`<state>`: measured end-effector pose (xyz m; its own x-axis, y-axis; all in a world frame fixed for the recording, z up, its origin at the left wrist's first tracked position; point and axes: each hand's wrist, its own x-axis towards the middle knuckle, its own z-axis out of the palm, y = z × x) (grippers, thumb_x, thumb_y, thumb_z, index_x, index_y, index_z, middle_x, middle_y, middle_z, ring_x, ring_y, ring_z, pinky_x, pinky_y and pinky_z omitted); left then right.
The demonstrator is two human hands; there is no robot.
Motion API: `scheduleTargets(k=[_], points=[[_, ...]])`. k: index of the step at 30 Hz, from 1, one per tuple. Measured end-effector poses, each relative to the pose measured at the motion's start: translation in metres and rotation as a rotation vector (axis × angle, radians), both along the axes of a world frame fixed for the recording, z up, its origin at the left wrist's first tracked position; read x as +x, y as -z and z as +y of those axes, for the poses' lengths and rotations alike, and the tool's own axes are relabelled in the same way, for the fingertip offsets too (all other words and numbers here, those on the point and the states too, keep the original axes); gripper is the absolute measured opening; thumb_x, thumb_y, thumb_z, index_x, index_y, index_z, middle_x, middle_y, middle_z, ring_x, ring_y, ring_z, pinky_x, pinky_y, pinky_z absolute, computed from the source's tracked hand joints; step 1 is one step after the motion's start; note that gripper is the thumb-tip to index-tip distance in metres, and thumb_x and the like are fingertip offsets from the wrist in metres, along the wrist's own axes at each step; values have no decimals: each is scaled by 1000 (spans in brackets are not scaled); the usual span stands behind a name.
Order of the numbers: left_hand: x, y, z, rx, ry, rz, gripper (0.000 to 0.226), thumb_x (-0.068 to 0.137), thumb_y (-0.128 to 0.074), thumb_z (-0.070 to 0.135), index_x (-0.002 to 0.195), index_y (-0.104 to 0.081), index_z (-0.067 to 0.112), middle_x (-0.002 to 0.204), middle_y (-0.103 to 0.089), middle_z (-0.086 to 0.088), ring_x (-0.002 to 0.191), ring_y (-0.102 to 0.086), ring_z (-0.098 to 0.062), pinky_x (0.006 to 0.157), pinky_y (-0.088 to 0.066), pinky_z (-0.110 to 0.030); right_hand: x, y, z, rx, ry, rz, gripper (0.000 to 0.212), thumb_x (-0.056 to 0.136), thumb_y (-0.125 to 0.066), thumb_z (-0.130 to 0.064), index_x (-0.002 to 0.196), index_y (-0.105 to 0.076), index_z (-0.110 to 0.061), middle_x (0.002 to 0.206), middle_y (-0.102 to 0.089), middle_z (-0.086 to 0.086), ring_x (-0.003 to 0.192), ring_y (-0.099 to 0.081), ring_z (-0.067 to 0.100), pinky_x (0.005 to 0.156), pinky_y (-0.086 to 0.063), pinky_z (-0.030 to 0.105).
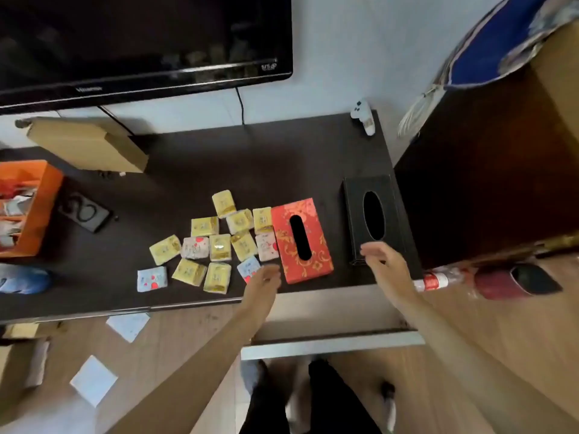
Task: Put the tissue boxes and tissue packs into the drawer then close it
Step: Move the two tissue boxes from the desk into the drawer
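Note:
A red and gold tissue box [316,242] lies flat on the dark cabinet top [250,161], with a black tissue box [354,214] to its right. Several small tissue packs [216,245], yellow and white, are scattered to the left of the red box. My left hand [264,281] hovers at the red box's near left corner, over a white pack, fingers loosely curled and holding nothing. My right hand [383,261] is spread open over the near end of the black box. Below the cabinet's front edge the drawer [329,343] stands pulled out, pale inside.
A television [141,42] hangs above the cabinet. A cardboard box [87,145], an orange box [37,202] and a black cable pad [86,213] sit at the left. A white controller [363,117] lies at the back right. A dark wooden cabinet [485,183] stands on the right. Papers litter the floor.

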<state>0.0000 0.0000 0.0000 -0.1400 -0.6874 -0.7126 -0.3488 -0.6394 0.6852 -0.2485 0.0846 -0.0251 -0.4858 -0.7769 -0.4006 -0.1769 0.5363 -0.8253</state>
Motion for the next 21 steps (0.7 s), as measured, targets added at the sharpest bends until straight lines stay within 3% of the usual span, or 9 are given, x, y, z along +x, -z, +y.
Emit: scheduleTargets(k=[4, 6, 8, 11, 14, 19, 21], points=[[-42, 26, -35, -227, 63, -142, 41, 95, -56, 15, 134, -48, 18, 126, -57, 3, 108, -57, -14, 77, -50, -23, -40, 14, -34, -5, 14, 272, 37, 97, -57, -5, 133, -62, -15, 136, -60, 2, 130, -52, 18, 108, -41, 31], [-58, 45, -45, -282, 66, -211, 50, 90, -59, 14, 138, -45, 17, 131, -54, -1, 110, -57, -21, 82, -56, -36, -55, 29, -44, 22, 15, 385, 46, 95, -61, -6, 140, -54, -13, 147, -51, 6, 138, -43, 22, 108, -37, 29], [-72, 62, -54, -295, 79, -295, 54, 82, -61, 14, 134, -44, 14, 130, -52, -7, 113, -56, -30, 90, -54, -52, -69, 44, -53, 94, 27, 441, 61, 94, -66, -8, 150, -43, -10, 158, -39, 9, 147, -33, 27, 115, -36, 36], [-85, 85, -62, -299, 79, -358, 73, 80, -65, 14, 143, -31, 14, 138, -44, -7, 125, -46, -29, 102, -47, -50, -86, 63, -68, 178, 58, 428, 81, 94, -70, -13, 160, -24, -7, 167, -26, 12, 154, -24, 31, 121, -32, 46], [-89, 103, -64, -279, 11, -352, 78, 82, -67, 12, 147, -25, 15, 139, -46, -7, 127, -47, -29, 103, -45, -49, -95, 79, -79, 200, 127, 253, 87, 94, -71, -18, 162, -17, -11, 167, -30, 11, 152, -31, 33, 119, -36, 52], [-92, 111, -69, -267, -128, -360, 64, 85, -67, 12, 142, -39, 16, 131, -56, -1, 116, -55, -20, 93, -46, -34, -107, 95, -89, 204, 212, 194, 74, 92, -70, -27, 155, -35, -15, 154, -51, 9, 139, -51, 32, 111, -46, 52], [-94, 106, -71, -240, -193, -363, 61, 83, -69, 9, 139, -46, 14, 127, -60, -4, 115, -58, -25, 98, -49, -40, -109, 96, -90, 179, 267, 167, 70, 90, -73, -24, 152, -42, -16, 147, -58, 9, 133, -56, 31, 108, -49, 49]])
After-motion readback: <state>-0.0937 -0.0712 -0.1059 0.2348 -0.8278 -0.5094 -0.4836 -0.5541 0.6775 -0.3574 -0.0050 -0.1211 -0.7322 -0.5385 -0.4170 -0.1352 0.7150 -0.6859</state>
